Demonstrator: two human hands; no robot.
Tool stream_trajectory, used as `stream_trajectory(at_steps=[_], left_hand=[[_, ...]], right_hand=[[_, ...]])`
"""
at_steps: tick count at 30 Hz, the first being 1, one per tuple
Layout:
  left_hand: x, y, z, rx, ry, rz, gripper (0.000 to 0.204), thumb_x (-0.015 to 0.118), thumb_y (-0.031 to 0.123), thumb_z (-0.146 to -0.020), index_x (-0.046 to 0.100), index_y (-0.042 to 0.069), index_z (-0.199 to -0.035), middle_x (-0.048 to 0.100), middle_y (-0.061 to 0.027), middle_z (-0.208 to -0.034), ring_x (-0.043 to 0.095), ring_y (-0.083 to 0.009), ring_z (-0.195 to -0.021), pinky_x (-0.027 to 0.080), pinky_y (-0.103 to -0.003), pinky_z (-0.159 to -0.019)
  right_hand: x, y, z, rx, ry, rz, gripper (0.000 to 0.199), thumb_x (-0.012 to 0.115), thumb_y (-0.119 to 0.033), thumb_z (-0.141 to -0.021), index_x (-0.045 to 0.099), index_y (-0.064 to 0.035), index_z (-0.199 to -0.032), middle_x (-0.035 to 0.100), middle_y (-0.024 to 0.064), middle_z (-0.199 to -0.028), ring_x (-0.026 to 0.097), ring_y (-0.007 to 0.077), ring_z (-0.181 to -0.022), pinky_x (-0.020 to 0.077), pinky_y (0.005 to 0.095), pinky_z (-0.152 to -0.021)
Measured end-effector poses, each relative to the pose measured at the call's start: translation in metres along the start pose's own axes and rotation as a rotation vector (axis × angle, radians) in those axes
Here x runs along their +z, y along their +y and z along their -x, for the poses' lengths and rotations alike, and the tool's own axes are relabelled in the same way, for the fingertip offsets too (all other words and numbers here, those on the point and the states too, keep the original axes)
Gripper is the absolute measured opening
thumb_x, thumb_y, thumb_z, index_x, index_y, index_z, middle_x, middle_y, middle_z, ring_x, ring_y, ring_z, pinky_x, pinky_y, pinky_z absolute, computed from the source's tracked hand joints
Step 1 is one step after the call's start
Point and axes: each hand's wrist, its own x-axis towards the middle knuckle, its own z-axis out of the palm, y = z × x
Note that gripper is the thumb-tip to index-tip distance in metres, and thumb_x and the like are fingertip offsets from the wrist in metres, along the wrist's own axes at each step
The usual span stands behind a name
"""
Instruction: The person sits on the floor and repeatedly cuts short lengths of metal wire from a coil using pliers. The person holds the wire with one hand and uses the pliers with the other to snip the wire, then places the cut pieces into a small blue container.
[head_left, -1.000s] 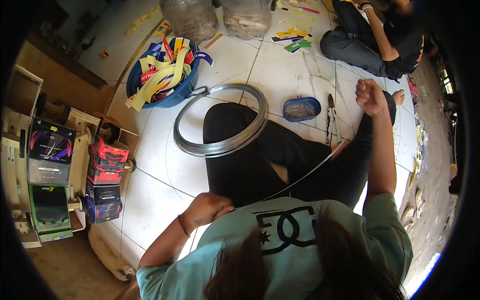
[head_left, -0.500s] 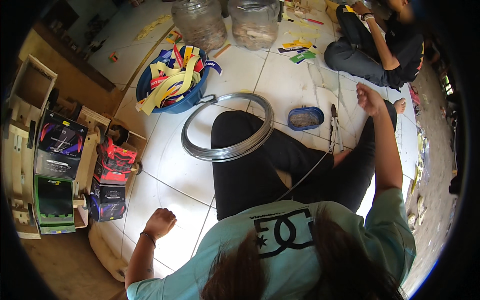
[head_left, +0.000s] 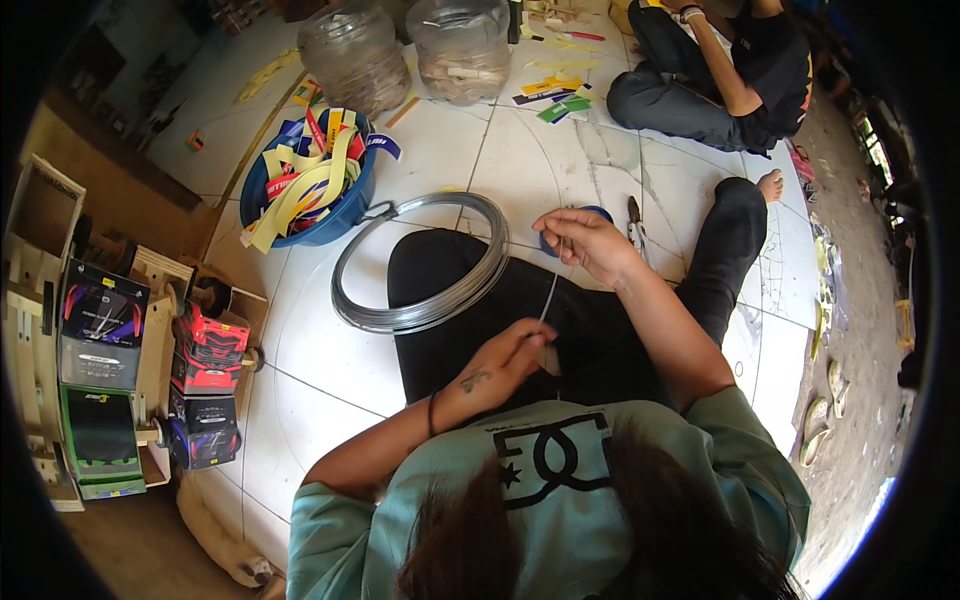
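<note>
Silvery wire [head_left: 551, 290] now spans your hands, which were well apart just before: your right hand [head_left: 590, 245] pinches it, your left hand [head_left: 505, 362] curls a closed grip round it nearer you, so it seems steadied at two points; the coil [head_left: 440, 305] lies across your left knee [head_left: 440, 262].

Saw only slivers of the small blue tray [head_left: 549, 243], mostly covered by the right hand [head_left: 592, 246]. Lost sight of the thin wire [head_left: 551, 290] within that pinch and again inside the left hand [head_left: 503, 364], with several fingertips tucked from view. Found the lower parts of the slim tools [head_left: 634, 218] blocked by the right arm [head_left: 685, 335], and the head of the co-worker [head_left: 772, 82] cut off by the upper edge. Could not make out the dim far-left clutter [head_left: 155, 115].
</note>
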Motion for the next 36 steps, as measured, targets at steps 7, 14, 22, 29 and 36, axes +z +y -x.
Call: stream_trajectory(at_steps=[7, 14, 22, 29, 36], left_hand=[[-0.027, -0.044, 0.115, -0.430, 0.124, -0.335, 0.022, 0.043, 0.025, -0.091, 0.052, 0.006, -0.096, 0.056, -0.0063, -0.072, 0.053, -0.0121, -0.072, 0.043, -0.026, -0.065], [-0.056, -0.105, 0.197, -0.625, 0.073, -0.189, 0.022, 0.046, 0.026, -0.089, 0.055, 0.007, -0.095, 0.061, -0.0103, -0.083, 0.057, -0.0187, -0.082, 0.044, -0.031, -0.073], [-0.113, -0.068, 0.134, -0.584, -0.371, -0.753, 0.025, 0.046, 0.028, -0.089, 0.056, 0.007, -0.097, 0.062, -0.0127, -0.091, 0.058, -0.0258, -0.089, 0.044, -0.033, -0.076], [-0.061, -0.039, 0.015, 0.119, 0.828, -0.366, 0.035, 0.059, 0.022, -0.084, 0.042, -0.001, -0.104, 0.051, -0.0096, -0.079, 0.049, -0.0150, -0.068, 0.039, -0.027, -0.058], [-0.150, -0.081, 0.055, 0.101, 1.541, -0.540, 0.067, 0.065, 0.024, -0.078, 0.028, -0.003, -0.126, 0.042, -0.0186, -0.115, 0.042, -0.0253, -0.103, 0.036, -0.035, -0.088]], right_hand=[[-0.032, -0.009, -0.005, 0.027, -0.089, -0.309, 0.013, 0.049, -0.016, -0.087, 0.054, -0.0044, -0.090, 0.056, 0.0040, -0.078, 0.041, 0.0064, -0.056, 0.0304, 0.0192, -0.048], [-0.041, -0.012, 0.002, 0.043, -0.188, -0.192, 0.016, 0.047, -0.021, -0.087, 0.054, -0.0067, -0.089, 0.056, 0.0058, -0.076, 0.045, 0.0098, -0.056, 0.0341, 0.0219, -0.049], [0.000, 0.045, 0.002, 0.006, -0.191, -0.169, 0.030, 0.040, -0.028, -0.092, 0.053, -0.0047, -0.104, 0.050, 0.0011, -0.080, 0.048, 0.0095, -0.066, 0.0383, 0.0216, -0.053], [0.020, 0.069, 0.012, 0.045, -0.094, 0.197, 0.030, 0.047, -0.026, -0.089, 0.053, -0.0048, -0.108, 0.053, 0.0026, -0.091, 0.049, 0.0087, -0.074, 0.0409, 0.0211, -0.060], [-0.003, 0.086, 0.014, 0.109, 0.009, 0.118, 0.026, 0.049, -0.023, -0.087, 0.055, -0.0050, -0.105, 0.054, 0.0015, -0.087, 0.050, 0.0082, -0.074, 0.0403, 0.0206, -0.060]])
